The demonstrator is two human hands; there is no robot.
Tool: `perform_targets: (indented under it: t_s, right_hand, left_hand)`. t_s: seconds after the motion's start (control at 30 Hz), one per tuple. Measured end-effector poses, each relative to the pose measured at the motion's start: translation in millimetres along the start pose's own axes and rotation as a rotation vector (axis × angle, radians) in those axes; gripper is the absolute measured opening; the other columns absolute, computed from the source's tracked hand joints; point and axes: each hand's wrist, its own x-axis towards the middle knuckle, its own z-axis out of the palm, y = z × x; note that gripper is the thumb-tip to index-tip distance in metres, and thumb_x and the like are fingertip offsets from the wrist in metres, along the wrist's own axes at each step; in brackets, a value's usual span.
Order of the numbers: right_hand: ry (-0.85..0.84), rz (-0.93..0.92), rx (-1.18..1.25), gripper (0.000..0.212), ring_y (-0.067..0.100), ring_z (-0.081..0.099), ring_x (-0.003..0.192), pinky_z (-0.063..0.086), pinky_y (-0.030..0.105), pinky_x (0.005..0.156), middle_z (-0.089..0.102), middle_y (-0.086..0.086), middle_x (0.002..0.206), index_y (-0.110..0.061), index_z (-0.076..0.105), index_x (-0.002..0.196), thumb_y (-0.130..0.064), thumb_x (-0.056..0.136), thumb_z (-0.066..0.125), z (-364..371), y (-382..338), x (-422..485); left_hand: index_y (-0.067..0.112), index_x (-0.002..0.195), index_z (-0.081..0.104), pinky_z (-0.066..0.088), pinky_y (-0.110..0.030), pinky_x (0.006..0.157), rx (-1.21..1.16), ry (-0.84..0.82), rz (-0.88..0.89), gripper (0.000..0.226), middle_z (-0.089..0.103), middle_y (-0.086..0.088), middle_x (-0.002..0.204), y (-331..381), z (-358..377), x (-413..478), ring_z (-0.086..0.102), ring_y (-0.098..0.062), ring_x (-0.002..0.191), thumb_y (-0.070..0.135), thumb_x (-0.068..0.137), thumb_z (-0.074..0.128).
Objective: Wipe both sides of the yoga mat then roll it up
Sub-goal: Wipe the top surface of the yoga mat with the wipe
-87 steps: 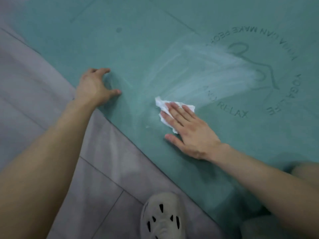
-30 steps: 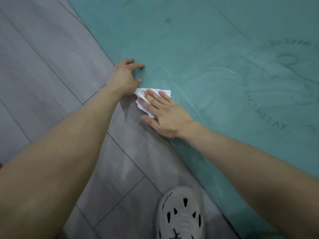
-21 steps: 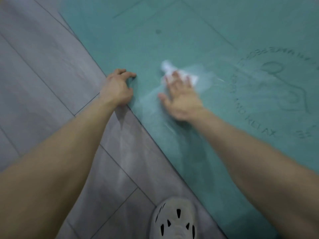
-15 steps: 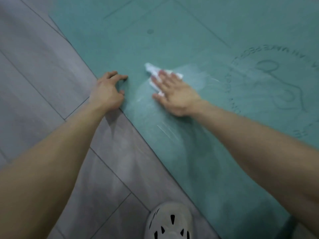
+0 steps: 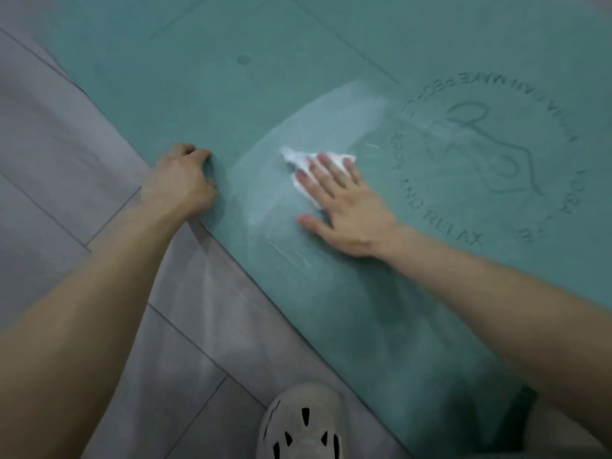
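While I crouch over it, the teal yoga mat [image 5: 364,44] lies flat and unrolled on the grey plank floor [image 5: 66,160], its long edge running diagonally across my view. A round printed emblem [image 5: 480,160] with lettering marks its surface to my right, and a pale damp smear [image 5: 314,127] fans out beside it. My pale perforated shoe [image 5: 301,425] stands on the floor just off the mat's edge. My right hand [image 5: 344,207] lies flat, fingers straight and spread, pressing a crumpled white wipe [image 5: 294,157] onto the mat within the smear. My left hand [image 5: 180,183] sits at the mat's edge, fingers curled; I cannot tell whether they pinch the edge or merely bear down.
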Motion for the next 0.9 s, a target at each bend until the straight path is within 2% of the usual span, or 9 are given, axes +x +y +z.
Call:
perform_targets:
  t_s: [0.1,0.17,0.33,0.4,0.47,0.57,0.67,0.83,0.9]
  right_hand:
    - [0.03,0.474,0.041,0.085,0.025,-0.003,0.163,-0.003,0.053,0.13,0.004,0.007,0.177,-0.022,0.01,0.169,-0.073,0.101,0.011,-21,85,26]
    - [0.057,0.524,0.092,0.085,0.024,-0.003,0.163,-0.004,0.052,0.131,0.005,0.006,0.177,-0.021,0.013,0.169,-0.072,0.1,0.008,-19,73,29]
    - [0.041,-0.12,0.122,0.073,0.024,0.003,0.163,0.005,0.052,0.131,0.017,0.004,0.175,-0.021,0.028,0.166,-0.062,0.107,0.031,20,-93,-48]
    - [0.016,-0.19,0.113,0.068,0.022,0.003,0.163,0.007,0.048,0.131,0.016,0.002,0.176,-0.023,0.026,0.167,-0.059,0.109,0.033,22,-88,-63]
    - [0.052,-0.003,0.097,0.068,0.021,0.002,0.163,0.007,0.047,0.132,0.013,0.002,0.176,-0.025,0.02,0.168,-0.059,0.109,0.027,14,-30,-57]
    - [0.072,0.471,0.083,0.072,0.02,-0.001,0.163,0.002,0.047,0.132,0.008,0.003,0.177,-0.027,0.014,0.169,-0.062,0.107,0.018,-7,82,-51]
    - [0.105,0.606,0.104,0.073,0.021,-0.002,0.163,-0.002,0.047,0.132,0.007,0.004,0.177,-0.025,0.014,0.169,-0.062,0.106,0.017,-8,91,-54]
    - [0.025,0.037,0.064,0.066,0.022,-0.002,0.163,0.003,0.049,0.132,0.012,0.002,0.176,-0.024,0.018,0.168,-0.053,0.111,0.031,17,-48,-97]
    - [-0.017,-0.055,0.066,0.064,0.019,-0.004,0.163,0.001,0.046,0.132,0.01,0.001,0.177,-0.026,0.016,0.169,-0.051,0.112,0.032,20,-45,-119]
  left_hand:
    - [0.025,0.152,0.051,0.04,-0.049,0.116,0.004,0.017,0.118,0.053,0.046,-0.007,0.155,22,7,-16,0.043,-0.036,0.141,0.024,0.099,0.057]
    - [0.024,0.147,0.056,0.044,-0.05,0.113,-0.03,0.05,0.165,0.049,0.051,-0.007,0.148,36,11,-25,0.047,-0.035,0.136,0.021,0.098,0.056]
    - [0.02,0.139,0.064,0.049,-0.05,0.106,-0.117,0.139,0.168,0.048,0.058,-0.01,0.137,59,16,-36,0.054,-0.038,0.127,0.009,0.093,0.052]
    - [0.019,0.139,0.064,0.048,-0.05,0.104,-0.116,0.146,0.174,0.048,0.058,-0.011,0.136,65,18,-38,0.053,-0.038,0.127,0.007,0.095,0.051]
    - [0.018,0.136,0.065,0.048,-0.05,0.103,-0.122,0.15,0.207,0.042,0.059,-0.013,0.134,71,21,-39,0.053,-0.039,0.126,0.011,0.097,0.052]
    - [0.018,0.134,0.067,0.048,-0.049,0.103,-0.124,0.145,0.29,0.036,0.061,-0.012,0.133,83,26,-43,0.054,-0.038,0.125,0.021,0.099,0.057]
    - [0.018,0.132,0.068,0.048,-0.049,0.105,-0.125,0.125,0.381,0.036,0.063,-0.011,0.13,101,32,-41,0.056,-0.038,0.122,0.023,0.097,0.061]
    - [0.019,0.13,0.07,0.048,-0.05,0.105,-0.19,0.139,0.415,0.037,0.064,-0.01,0.129,144,41,-37,0.059,-0.038,0.12,0.024,0.095,0.059]
    - [0.021,0.129,0.07,0.047,-0.049,0.106,-0.207,0.12,0.424,0.036,0.064,-0.009,0.129,158,48,-37,0.058,-0.037,0.12,0.025,0.095,0.059]
